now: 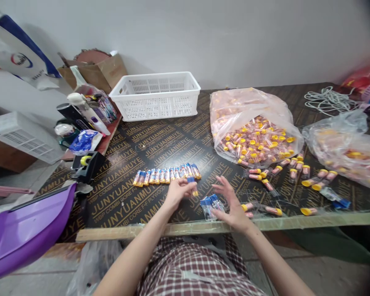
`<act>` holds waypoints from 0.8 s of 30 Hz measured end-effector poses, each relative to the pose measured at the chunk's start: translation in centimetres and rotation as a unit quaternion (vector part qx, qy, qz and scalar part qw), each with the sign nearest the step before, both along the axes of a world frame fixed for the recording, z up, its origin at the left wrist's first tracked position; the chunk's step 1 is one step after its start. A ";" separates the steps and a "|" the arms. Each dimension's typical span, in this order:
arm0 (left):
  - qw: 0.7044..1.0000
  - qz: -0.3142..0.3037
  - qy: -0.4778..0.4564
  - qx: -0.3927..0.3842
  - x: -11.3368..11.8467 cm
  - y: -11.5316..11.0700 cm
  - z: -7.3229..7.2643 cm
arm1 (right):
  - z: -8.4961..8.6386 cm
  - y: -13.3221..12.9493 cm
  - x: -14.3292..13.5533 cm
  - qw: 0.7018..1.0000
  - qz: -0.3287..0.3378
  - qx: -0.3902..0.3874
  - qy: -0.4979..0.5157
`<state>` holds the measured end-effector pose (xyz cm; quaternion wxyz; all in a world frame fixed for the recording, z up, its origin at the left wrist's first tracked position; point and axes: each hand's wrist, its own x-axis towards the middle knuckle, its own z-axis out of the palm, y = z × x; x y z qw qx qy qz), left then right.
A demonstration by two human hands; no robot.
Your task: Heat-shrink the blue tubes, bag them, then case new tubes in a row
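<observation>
My left hand pinches a small yellow-capped tube with a blue upper end, just in front of the right end of a row of tubes. That row lies side by side on the dark board, blue wrappers above and yellow caps toward me. With its fingers spread, my right hand hovers at a small pile of clear plastic sleeves with blue ends; its thumb overlaps them, and contact is unclear. To its right lie loose pink tubes with yellow caps.
A large open plastic bag spills pink tubes at the right, beside a second bag. The white basket stands at the back. On the left are a tape dispenser and a purple dustpan. Coiled cord lies far right.
</observation>
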<state>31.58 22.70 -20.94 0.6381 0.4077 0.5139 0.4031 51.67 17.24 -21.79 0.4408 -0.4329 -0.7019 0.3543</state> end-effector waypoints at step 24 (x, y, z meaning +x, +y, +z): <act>0.868 -0.168 0.409 0.224 3.0 -1.9 -4.9 | -4.2 0.1 12.2 0.907 -0.119 -0.100 -0.391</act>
